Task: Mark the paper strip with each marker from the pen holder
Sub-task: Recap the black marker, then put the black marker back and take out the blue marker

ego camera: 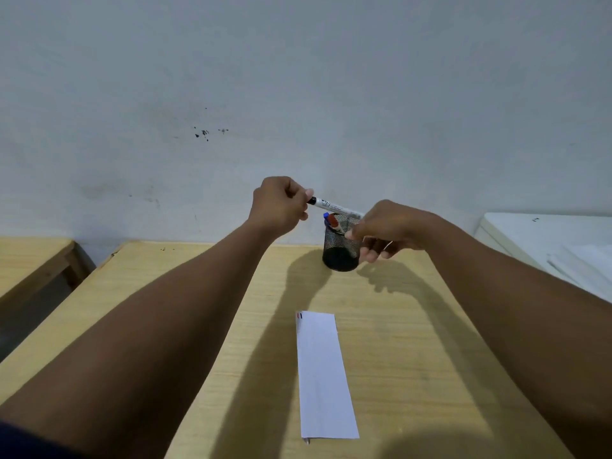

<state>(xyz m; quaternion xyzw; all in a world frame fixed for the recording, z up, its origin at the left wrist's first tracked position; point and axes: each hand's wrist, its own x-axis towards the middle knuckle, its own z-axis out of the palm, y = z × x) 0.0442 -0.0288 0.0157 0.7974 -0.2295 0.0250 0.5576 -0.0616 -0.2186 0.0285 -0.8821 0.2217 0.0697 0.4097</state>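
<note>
A white marker with a black cap [334, 206] is held level above the black mesh pen holder [341, 251] at the far side of the desk. My left hand [281, 203] is closed around the marker's black cap end. My right hand [387, 230] grips the other end of the barrel, just over the holder's rim. A blue-capped marker [327, 217] and a red-capped marker [335, 224] stand inside the holder. The white paper strip [324, 376] lies lengthwise on the desk nearer to me, with small red and dark marks at its far left corner.
The wooden desk [198, 326] runs up to a pale wall. A second wooden table [29, 260] stands to the left across a gap. A white unit with papers [563, 246] is at the right.
</note>
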